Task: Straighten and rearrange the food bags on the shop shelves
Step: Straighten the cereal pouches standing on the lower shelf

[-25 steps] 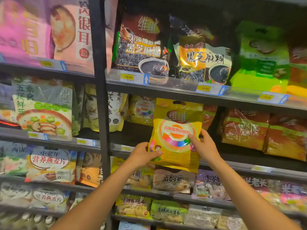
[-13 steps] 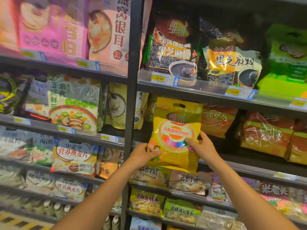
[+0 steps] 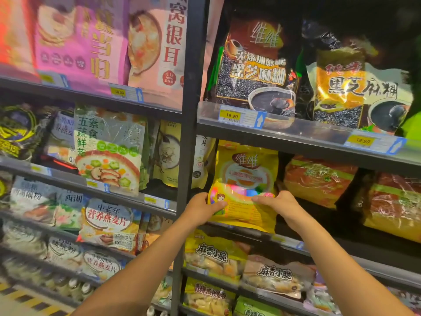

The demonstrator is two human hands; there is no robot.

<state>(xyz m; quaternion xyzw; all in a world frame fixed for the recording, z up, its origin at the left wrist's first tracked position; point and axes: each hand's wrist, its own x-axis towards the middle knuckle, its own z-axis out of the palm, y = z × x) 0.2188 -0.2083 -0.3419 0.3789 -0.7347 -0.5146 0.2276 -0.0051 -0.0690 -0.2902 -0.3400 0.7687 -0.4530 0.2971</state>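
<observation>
Head view, yellow cereal bag [image 3: 246,185] as landmark. The bag stands nearly upright at the front of the second shelf [image 3: 341,233] of the right-hand bay, its top edge just under the shelf rail above that carries the 19.90 price tag [image 3: 232,116], and just right of the dark vertical post [image 3: 190,156]. My left hand [image 3: 201,209] pinches the bag's lower left corner, thumb on the printed face and fingers hidden behind; my right hand [image 3: 281,205] is closed on its lower right side, fingertips pressed flat on the front. To the bag's right, apart from it, lean red-and-orange bags [image 3: 319,179]; below it lie sesame crisp bags [image 3: 216,256]; above it stand black sesame paste bags [image 3: 257,65]. I judge the bag light and soft: a glossy film pouch of loose or sachet contents, slippery under the fingers and prone to slump or crease, not fragile. It is best held low at both side seams, as here, so that the base can be seated flat. Compared with the frame one second earlier, the bag has gone from being held out in front of the shelf edge to sitting back inside the shelf, and both hands have slid from its middle sides down to its lower corners.
</observation>
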